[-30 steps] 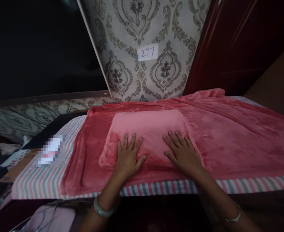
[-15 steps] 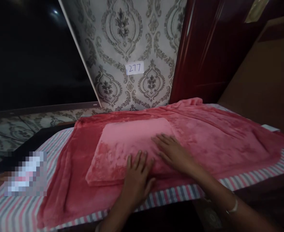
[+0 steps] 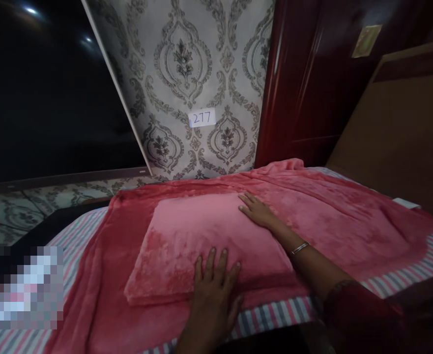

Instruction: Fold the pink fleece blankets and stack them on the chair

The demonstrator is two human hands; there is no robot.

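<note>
On spread blanket, folded pink fleece, both hands flat

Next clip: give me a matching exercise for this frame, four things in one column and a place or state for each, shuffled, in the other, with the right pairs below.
Things:
1. left hand
2. right hand
3. paper label
4. striped sheet

Places or states:
A. stuck on the patterned wall, marked 277
B. flat on the near edge of the folded pink blanket
C. under the spread red blanket, showing along the bed's near edge
D. flat on the far right corner of the folded pink blanket

Pairs: 1-B, 2-D, 3-A, 4-C
</note>
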